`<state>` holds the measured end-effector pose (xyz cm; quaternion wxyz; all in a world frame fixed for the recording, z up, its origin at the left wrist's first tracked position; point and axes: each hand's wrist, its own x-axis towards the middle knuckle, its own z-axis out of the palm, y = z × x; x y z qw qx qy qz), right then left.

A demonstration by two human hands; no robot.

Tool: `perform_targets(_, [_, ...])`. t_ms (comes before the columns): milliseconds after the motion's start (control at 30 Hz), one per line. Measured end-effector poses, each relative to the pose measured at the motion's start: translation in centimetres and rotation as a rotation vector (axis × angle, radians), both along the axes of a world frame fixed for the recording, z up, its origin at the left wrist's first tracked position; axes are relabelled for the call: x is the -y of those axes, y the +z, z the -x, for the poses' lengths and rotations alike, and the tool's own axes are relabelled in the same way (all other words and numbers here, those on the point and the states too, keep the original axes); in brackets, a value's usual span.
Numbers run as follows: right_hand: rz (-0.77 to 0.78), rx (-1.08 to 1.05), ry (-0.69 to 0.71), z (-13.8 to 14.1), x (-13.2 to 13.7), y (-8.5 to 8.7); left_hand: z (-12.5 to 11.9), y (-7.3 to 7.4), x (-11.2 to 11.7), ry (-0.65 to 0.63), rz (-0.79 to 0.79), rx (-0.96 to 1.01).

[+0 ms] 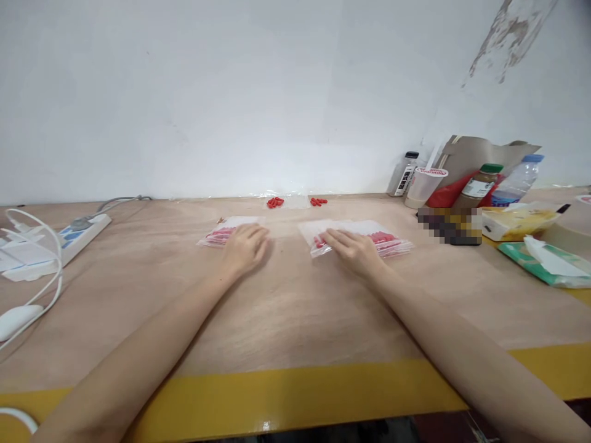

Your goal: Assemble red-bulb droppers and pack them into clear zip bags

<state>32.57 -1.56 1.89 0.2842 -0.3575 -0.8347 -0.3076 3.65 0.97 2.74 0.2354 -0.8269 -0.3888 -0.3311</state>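
Observation:
On the left, a small pile of clear plastic bags [215,237] with red pieces inside lies flat on the table. My left hand [247,246] rests at the right end of this pile, fingers slightly bent and loosely apart, partly covering it. Further right is a wider pile of clear bags [392,245], also holding small red pieces. Across its left part lies my right hand [353,249], fingers stretched out and touching the top bag. Near the wall are two little groups of loose red pieces [276,202], with a clear plastic bag [296,202] between them.
A white power strip [87,237] with cables and a white mouse-like object [19,321] lie at left. At right stand bottles [478,187], a plastic cup [425,186], a bag [489,154] and a green tissue pack [538,261]. Yellow tape [295,400] runs along the front edge.

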Motion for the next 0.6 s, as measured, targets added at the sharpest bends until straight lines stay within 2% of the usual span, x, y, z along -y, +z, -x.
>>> perform_targets(100, [0.060, -0.127, -0.128, -2.7, -0.6, 1.1, 3.0, 1.1, -1.1, 0.303, 0.172, 0.035])
perform_targets(133, [0.116, -0.155, -0.184, -3.6, -0.8, 1.3, 4.1, 1.4, -1.5, 0.339, 0.274, 0.000])
perform_targets(233, [0.376, -0.138, -0.359, -5.3, -1.0, 2.0, 6.7, 1.7, -2.4, 0.327, 0.598, -0.130])
perform_targets(300, [0.528, -0.089, -0.446, -5.8, -0.8, 2.4, 8.0, 1.5, -3.1, 0.278, 0.678, -0.116])
perform_targets(367, [0.586, -0.053, -0.485, -5.7, -0.4, 2.9, 8.9, 1.1, -3.8, 0.191, 0.674, -0.069])
perform_targets(467, [0.509, -0.037, -0.505, -5.3, 0.1, 3.4, 9.6, 0.6, -4.7, 0.107, 0.633, -0.018])
perform_targets(600, [0.256, -0.157, -0.489, -4.1, 0.1, 3.3, 9.1, 0.4, -4.9, 0.125, 0.547, 0.068])
